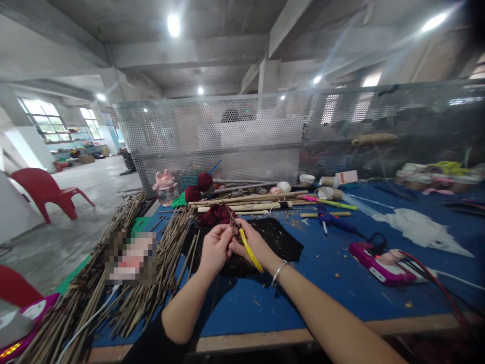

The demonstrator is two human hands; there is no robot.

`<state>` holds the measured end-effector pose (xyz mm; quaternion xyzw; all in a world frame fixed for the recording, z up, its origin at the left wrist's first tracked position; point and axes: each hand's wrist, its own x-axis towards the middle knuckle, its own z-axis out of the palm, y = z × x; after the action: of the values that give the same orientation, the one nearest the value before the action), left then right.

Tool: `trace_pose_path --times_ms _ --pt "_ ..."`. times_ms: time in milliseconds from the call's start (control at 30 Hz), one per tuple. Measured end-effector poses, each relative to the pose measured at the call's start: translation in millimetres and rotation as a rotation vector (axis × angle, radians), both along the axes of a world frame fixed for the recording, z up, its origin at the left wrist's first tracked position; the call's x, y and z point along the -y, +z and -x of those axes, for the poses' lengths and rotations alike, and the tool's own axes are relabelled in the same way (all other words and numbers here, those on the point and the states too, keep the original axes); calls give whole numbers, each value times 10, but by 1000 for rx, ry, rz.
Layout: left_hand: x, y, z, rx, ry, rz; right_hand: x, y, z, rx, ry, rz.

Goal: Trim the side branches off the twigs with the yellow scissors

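My left hand (216, 246) is closed in a pinch near the middle of the blue table (242, 313), on a small brown twig piece (235, 233) that meets my right hand. In my right hand (250, 245) is a tool with a yellow handle (250, 250), its handle sticking out below the fingers. The two hands are close together over a black cloth (282, 240) strewn with small scraps. Dark red cloth (215, 215) lies just behind them. Fingers hide the exact shape of the twig piece.
Long bundles of brown sticks (166, 263) lie at the left. Behind the hands are pale rods (242, 206) and dark red balls (205, 182). A blue glue gun (333, 218), a magenta power strip (379, 263) with cables, and white plastic (420, 230) are on the right.
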<state>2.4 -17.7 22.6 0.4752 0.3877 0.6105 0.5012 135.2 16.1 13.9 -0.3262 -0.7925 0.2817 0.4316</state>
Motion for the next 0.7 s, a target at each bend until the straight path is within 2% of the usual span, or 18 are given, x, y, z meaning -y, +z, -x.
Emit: trace_pose_path --times_ms 233,367,700 --pt "8 -37 -21 -75 6 -35 63 1 40 -70 38 -48" --pt "23 -25 -38 -76 26 -54 103 -43 103 -154 91 6" --pt "62 16 -51 -67 76 -62 150 -34 139 -190 7 -30"
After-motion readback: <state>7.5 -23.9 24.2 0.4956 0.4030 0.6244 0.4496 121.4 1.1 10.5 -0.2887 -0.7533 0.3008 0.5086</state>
